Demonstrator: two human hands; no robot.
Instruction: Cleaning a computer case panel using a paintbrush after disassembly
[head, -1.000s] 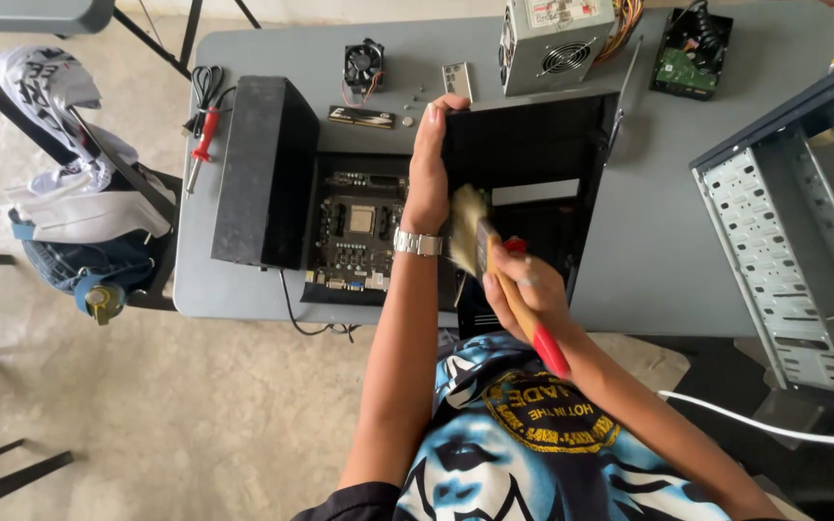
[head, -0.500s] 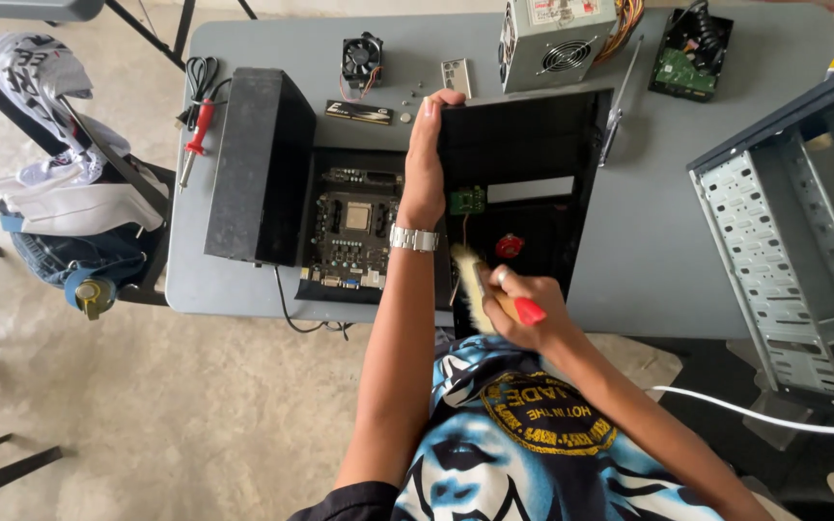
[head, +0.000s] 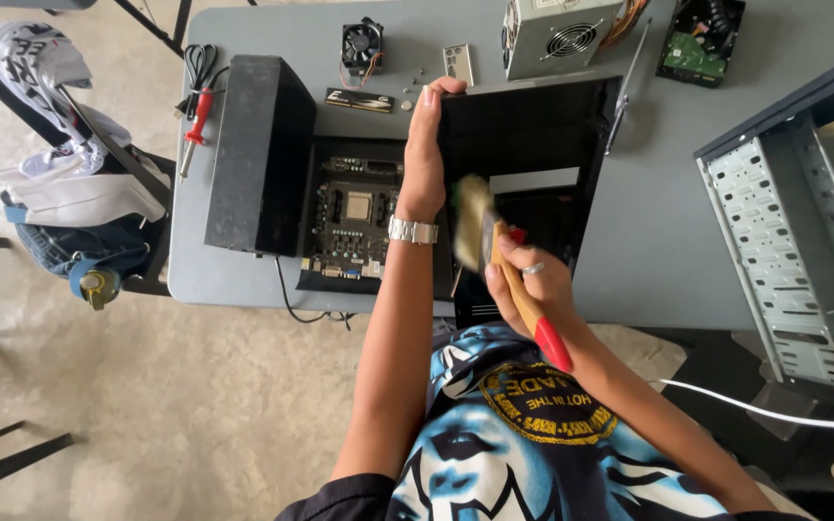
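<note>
A black computer case (head: 533, 145) lies open on the grey table (head: 668, 232). My left hand (head: 427, 145), with a metal watch on its wrist, grips the case's left edge near the far corner. My right hand (head: 525, 289) holds a paintbrush (head: 494, 256) with a wooden handle and red end; its blurred bristles hover over the case's near left part. A motherboard (head: 354, 217) sits on a black tray just left of the case.
A black box (head: 261, 154) stands left of the motherboard. At the back lie a small fan (head: 361, 46), a memory stick (head: 359, 99), a power supply (head: 557, 34), a hard drive (head: 702, 39). A red-handled screwdriver (head: 195, 121) lies at far left. A bare metal chassis (head: 793, 251) stands right.
The brush swung from over the case interior down toward me, then back up to the case's near left edge. My left hand kept its hold on the case.
</note>
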